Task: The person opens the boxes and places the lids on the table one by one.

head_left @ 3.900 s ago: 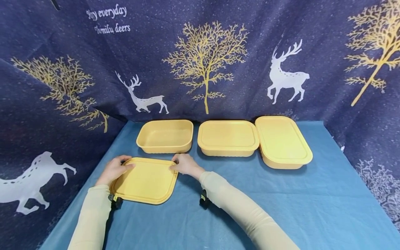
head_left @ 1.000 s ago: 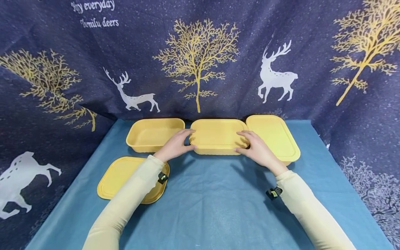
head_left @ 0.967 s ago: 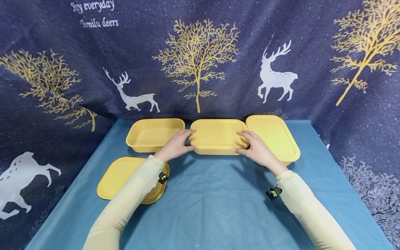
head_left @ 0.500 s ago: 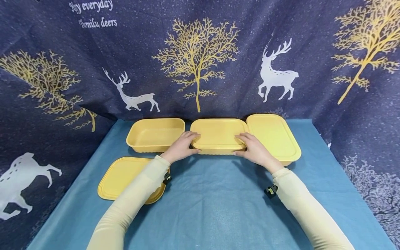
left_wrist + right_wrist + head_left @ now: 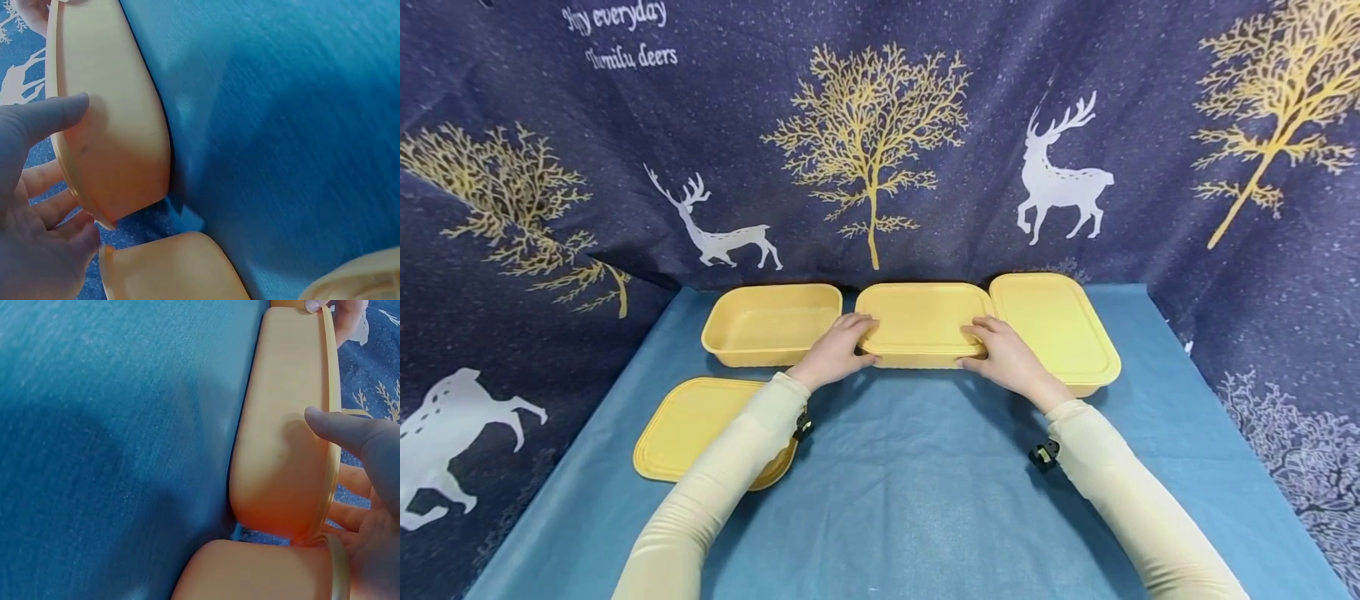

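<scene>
A yellow lidded food container (image 5: 921, 317) stands in the middle of the back row. My left hand (image 5: 835, 350) grips its left end and my right hand (image 5: 1007, 357) its right end. In the wrist views, the left thumb (image 5: 59, 117) and the right thumb (image 5: 340, 428) lie against the front wall near the lid's rim, while the other fingers reach over the lid. To the left stands an uncovered container (image 5: 752, 357) of the same colour. A loose yellow lid (image 5: 692, 417) lies flat before it, partly hidden under my left forearm.
Another lidded container (image 5: 1056, 329) stands turned at an angle right beside the middle one, its near left part behind my right hand. A blue cloth (image 5: 917, 492) covers the table. A dark printed curtain (image 5: 940, 217) hangs just behind the row.
Earlier both hands held the loose lid at the left; they have let it go on the cloth and moved right to the middle container. Lately they have drawn slightly inward onto its ends.
</scene>
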Demonstrator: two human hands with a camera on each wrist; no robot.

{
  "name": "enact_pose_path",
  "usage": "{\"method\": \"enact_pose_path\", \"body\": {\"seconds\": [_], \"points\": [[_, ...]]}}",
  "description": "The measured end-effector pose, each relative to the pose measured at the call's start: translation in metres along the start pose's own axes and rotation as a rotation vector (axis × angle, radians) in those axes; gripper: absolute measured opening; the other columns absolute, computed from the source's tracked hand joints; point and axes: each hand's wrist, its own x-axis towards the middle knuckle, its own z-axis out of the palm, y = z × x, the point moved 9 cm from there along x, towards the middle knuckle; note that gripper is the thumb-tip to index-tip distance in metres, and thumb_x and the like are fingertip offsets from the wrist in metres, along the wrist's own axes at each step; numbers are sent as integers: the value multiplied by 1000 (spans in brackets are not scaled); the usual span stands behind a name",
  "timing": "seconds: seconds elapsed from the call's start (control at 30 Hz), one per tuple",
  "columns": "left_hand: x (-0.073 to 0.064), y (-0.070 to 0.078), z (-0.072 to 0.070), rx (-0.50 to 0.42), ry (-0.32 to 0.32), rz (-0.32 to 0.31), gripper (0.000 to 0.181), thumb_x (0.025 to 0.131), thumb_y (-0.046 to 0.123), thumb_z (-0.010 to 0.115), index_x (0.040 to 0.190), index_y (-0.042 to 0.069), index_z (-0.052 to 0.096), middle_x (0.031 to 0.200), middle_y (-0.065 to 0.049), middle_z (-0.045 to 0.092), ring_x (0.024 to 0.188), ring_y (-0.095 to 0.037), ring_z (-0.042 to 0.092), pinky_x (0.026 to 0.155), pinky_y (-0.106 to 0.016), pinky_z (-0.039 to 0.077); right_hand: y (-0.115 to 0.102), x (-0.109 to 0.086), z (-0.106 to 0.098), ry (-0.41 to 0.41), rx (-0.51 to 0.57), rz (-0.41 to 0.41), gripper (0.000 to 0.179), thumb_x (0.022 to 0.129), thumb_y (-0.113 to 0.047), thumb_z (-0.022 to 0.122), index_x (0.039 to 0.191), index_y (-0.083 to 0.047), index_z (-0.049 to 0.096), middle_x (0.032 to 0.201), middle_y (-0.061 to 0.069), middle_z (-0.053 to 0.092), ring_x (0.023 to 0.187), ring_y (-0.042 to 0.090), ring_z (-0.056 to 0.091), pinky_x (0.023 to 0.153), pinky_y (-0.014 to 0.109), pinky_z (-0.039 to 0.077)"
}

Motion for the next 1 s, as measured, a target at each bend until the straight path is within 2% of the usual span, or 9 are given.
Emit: {"method": "enact_pose_path", "body": {"seconds": [0.27,0.47,0.7,1.0], "points": [[-3,2,-2,-38,62,5,69,92,29,77,149,3,47,152,-18,44,144,-35,34,117,-47,30,0,1,-1,-1,-19,-8,65,89,-29,80,139,5,56,145,29,47,137,48,39,112,59,31],[-13,0,-1,-123,75,-66,74,94,30,75,154,5,39,158,-19,35,146,-35,32,116,-49,30,1,0,1,-7,-19,-9,65,89,-29,79,140,5,56,146,29,46,138,48,38,113,59,30],[-30,-5,-1,-242,91,-143,82,94,30,74,158,3,29,158,-19,33,144,-35,34,115,-50,33,-1,0,0,14,-28,-40,65,88,-29,80,138,5,57,143,30,49,133,48,43,111,58,34],[-45,-12,8,-327,67,-242,87,95,28,73,160,3,21,160,-22,30,146,-38,32,115,-53,31,-2,0,0,7,-36,-50,65,88,-28,80,139,5,56,142,30,49,131,48,45,109,58,35]]}}
